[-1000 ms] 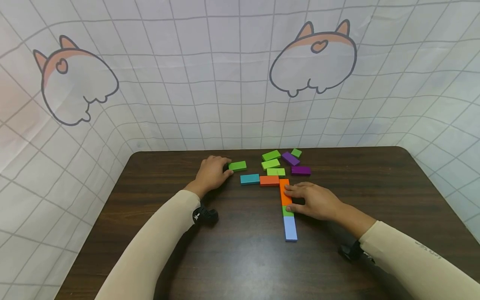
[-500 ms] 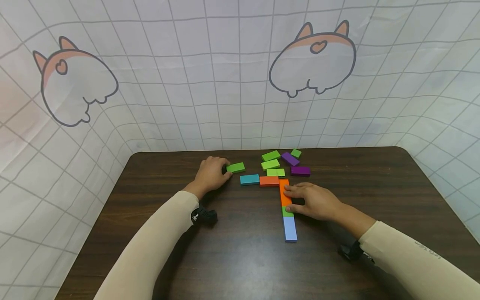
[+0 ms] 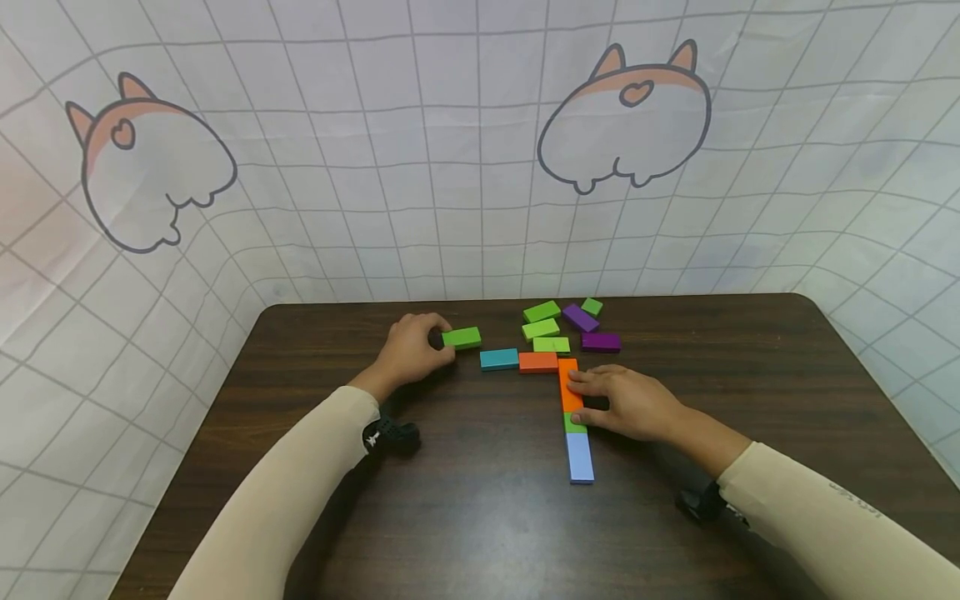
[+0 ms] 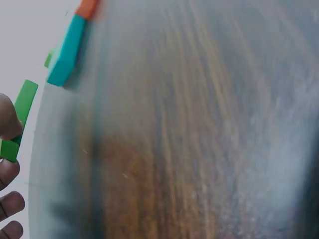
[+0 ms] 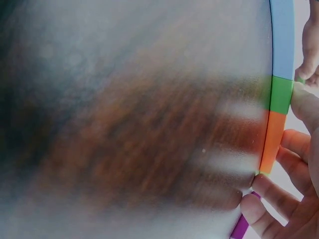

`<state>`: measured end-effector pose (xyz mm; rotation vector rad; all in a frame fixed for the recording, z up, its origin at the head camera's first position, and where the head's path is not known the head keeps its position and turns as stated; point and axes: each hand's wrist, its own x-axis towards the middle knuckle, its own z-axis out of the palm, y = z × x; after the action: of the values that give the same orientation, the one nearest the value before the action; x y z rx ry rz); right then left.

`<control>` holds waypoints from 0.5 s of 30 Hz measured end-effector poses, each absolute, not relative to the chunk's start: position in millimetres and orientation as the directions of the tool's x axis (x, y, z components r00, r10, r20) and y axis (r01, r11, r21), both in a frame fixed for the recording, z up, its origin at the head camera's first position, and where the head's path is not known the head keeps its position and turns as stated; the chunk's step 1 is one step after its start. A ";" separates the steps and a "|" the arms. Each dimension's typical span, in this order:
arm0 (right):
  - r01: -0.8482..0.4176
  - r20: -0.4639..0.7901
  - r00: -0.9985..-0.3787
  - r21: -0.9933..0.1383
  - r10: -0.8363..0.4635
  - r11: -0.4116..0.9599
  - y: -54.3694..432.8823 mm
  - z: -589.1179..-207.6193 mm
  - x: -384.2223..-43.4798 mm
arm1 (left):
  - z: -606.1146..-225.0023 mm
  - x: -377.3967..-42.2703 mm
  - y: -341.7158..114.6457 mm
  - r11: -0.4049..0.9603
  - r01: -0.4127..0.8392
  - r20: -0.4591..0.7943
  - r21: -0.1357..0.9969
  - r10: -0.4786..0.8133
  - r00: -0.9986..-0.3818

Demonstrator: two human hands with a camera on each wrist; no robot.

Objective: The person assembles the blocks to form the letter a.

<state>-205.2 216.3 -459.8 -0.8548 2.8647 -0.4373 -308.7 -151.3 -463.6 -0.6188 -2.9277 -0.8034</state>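
Note:
My left hand [image 3: 412, 348] pinches one end of a green block [image 3: 462, 337] between thumb and fingers, left of a teal block [image 3: 498, 359]. In the left wrist view the thumb lies over that green block [image 4: 26, 102]. My right hand [image 3: 637, 404] rests its fingertips on an upright row of blocks: a long orange block [image 3: 569, 375], a small green block [image 3: 572, 427] and a light blue block [image 3: 580, 458]. The right wrist view shows the thumb at the small green block [image 5: 281, 94]. A red-orange block [image 3: 538, 362] joins the teal block to the row's top.
Behind the row lie several loose blocks, among them a lime block [image 3: 551, 345], a dark purple block [image 3: 601, 342] and a violet block [image 3: 581, 317]. All are on a dark wooden table [image 3: 465, 517]. A white gridded cloth [image 3: 450, 167] hangs behind its far edge.
My left hand has drawn the green block leftward and slightly nearer, widening its distance from the other lime blocks. The right hand stays in place on the row.

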 end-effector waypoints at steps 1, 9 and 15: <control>-0.518 -0.030 -0.833 -0.308 -0.553 0.798 216.3 -459.9 -205.3 | -462.6 -308.1 -152.0 0.779 0.389 0.147 0.492 0.366 -0.919; -0.524 -0.026 -0.830 -0.307 -0.557 0.795 217.2 -460.8 -205.6 | -451.5 -295.6 -149.2 0.736 0.431 0.171 0.523 0.405 -0.898; -0.525 -0.030 -0.829 -0.308 -0.559 0.794 217.2 -461.1 -205.7 | -446.0 -280.8 -142.4 0.682 0.485 0.192 0.547 0.462 -0.866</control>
<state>-205.7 217.2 -461.1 -0.8680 2.8618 -0.4383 -280.8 -142.4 -446.0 -0.8016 -2.8459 -0.9421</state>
